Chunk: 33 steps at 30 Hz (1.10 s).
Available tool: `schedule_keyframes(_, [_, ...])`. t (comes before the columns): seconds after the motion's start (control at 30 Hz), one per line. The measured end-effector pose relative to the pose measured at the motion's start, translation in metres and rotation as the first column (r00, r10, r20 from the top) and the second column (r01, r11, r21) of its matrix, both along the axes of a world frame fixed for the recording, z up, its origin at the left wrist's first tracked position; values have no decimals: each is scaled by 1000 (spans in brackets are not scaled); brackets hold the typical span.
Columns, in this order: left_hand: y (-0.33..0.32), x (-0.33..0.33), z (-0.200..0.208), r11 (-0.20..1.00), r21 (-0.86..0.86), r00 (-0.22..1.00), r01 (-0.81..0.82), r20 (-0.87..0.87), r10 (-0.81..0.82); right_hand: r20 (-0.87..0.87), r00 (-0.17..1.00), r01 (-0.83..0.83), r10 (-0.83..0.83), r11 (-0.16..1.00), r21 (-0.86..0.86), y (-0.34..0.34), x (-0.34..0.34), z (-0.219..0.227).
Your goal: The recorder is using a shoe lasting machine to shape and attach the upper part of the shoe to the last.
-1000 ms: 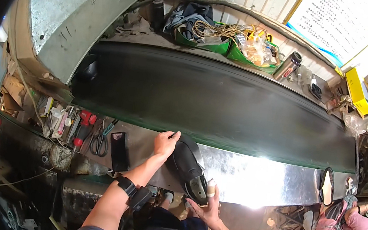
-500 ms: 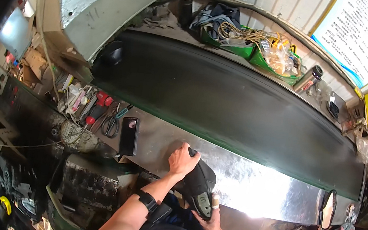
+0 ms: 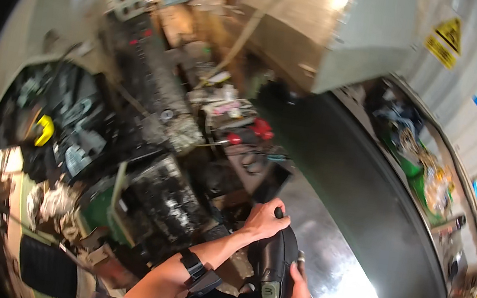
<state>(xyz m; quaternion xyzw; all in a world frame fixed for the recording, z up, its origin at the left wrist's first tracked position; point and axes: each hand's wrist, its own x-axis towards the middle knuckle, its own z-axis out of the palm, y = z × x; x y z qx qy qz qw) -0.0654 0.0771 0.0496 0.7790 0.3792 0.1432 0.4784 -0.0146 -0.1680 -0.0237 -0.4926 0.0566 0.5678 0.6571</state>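
A black shoe (image 3: 276, 255) is held in front of my body, low in the head view. At its near end a grey-green piece with dark marks (image 3: 270, 297) shows, seemingly a last in the opening. My left hand (image 3: 268, 221) is closed round the shoe's far end, its fingers wrapped over the top. Along the right side, my right hand (image 3: 300, 283) grips it; its thumb side shows and the other fingers are hidden behind the shoe. A dark phone (image 3: 273, 182) lies on the metal bench ledge just beyond my left hand.
Past the metal ledge (image 3: 326, 222) runs a dark conveyor belt (image 3: 365, 203). Scissors (image 3: 252, 162) and a red-and-black power tool (image 3: 249, 135) lie beyond the phone. At left are a blackened metal box (image 3: 161, 199) and a large black bag of scraps (image 3: 63, 118) with a yellow item (image 3: 44, 130).
My view has swung left, bringing the scrap bag and machinery further into the picture; the person in pink is out of view. Both hands still hold the shoe, now more upright in the picture.
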Motion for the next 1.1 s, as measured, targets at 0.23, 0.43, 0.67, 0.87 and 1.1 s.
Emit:
schedule_keyframes(0.23, [79, -216, 91, 898, 70, 899, -435, 84, 429, 431, 885, -304, 177, 920, 248, 145, -138, 108])
schedule_keyframes(0.43, [134, -417, 142, 645, 17, 625, -764, 271, 732, 368, 839, -507, 400, 820, 265, 240, -296, 156])
schedule_keyframes(0.67, [107, -547, 105, 477, -459, 136, -750, 598, 790, 220, 853, -522, 474, 791, 320, 319, -396, 178])
schedule_keyframes(0.87, [99, -555, 94, 403, -798, 102, -448, 402, 910, 217, 858, -513, 466, 802, 307, 369, -423, 159])
schedule_keyframes(1.1, [139, -565, 78, 346, -831, 112, -435, 331, 937, 222, 875, -483, 430, 800, 355, 407, -437, 149])
